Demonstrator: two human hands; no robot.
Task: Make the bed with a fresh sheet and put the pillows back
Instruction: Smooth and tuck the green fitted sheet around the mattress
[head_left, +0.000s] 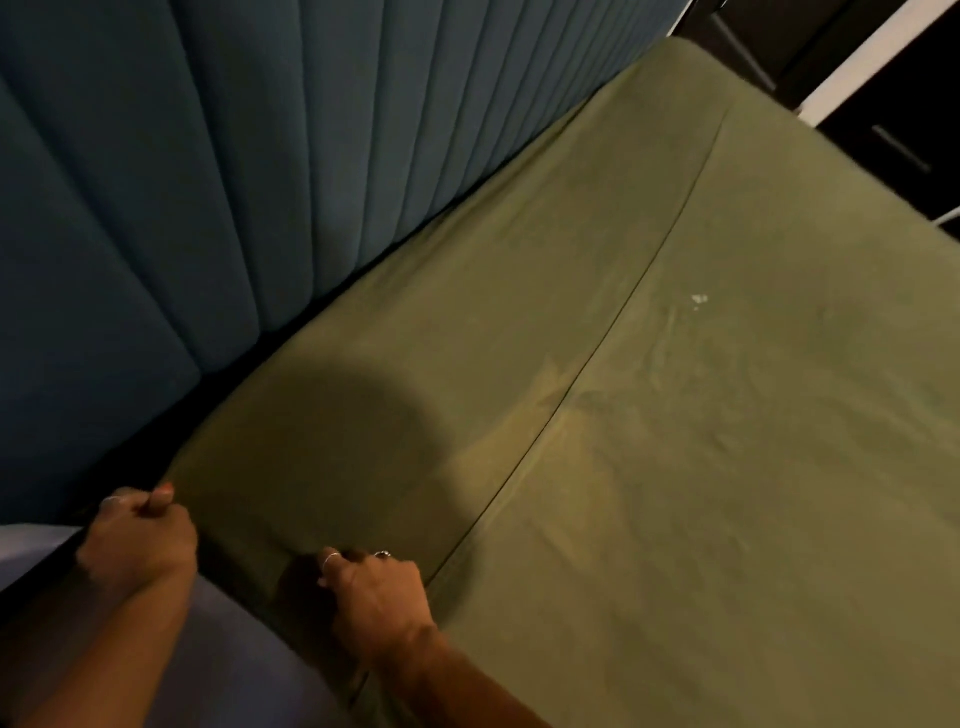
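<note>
An olive-green sheet (649, 389) covers the mattress from the headboard side to the right edge, with a long seam line running diagonally across it. At the near corner of the bed, my left hand (137, 538) grips the sheet's corner edge, thumb on top. My right hand (376, 597), wearing rings, has its fingers curled over the sheet's near side edge, holding it. No pillows are in view.
A dark teal channel-padded headboard (234, 182) rises along the left. A dark gap (260, 348) runs between it and the mattress. Dark furniture with a white strip (857, 62) stands at the far right. Pale fabric (234, 660) lies below between my arms.
</note>
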